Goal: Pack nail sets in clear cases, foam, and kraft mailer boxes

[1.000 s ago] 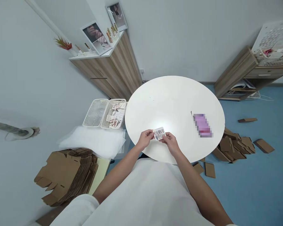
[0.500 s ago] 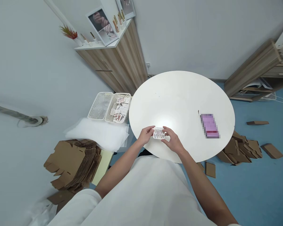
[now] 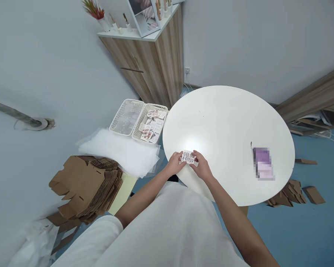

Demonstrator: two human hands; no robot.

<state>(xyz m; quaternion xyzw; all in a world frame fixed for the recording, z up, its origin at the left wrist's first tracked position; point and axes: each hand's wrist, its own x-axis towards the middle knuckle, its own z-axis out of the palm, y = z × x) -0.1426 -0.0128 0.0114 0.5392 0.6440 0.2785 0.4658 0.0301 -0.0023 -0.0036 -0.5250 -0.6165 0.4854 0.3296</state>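
Note:
A small white card [image 3: 188,157] with two rows of shiny nail-shaped pieces is held up between my hands, over the near left edge of the round white table [image 3: 228,118]. My left hand [image 3: 175,163] grips its left edge between thumb and fingers. On the right edge, my right hand [image 3: 201,166] pinches the same card. Left of the table, a white basket [image 3: 136,130] holds several similar cards [image 3: 153,124]. Beside it is another white basket [image 3: 113,124] with clear plastic pieces inside.
A pixelated purple item [image 3: 263,163] lies on the table's right side. White translucent sheets [image 3: 119,152] and stacked flat brown cardboard [image 3: 83,181] are at the left. A wooden cabinet [image 3: 144,66] stands behind. More cardboard [image 3: 291,194] is on the floor at right.
The view has turned left, so the table, baskets and cabinet appear shifted to the right. Both hands still hold the card, and my left fingers sit slightly further over its lower left corner.

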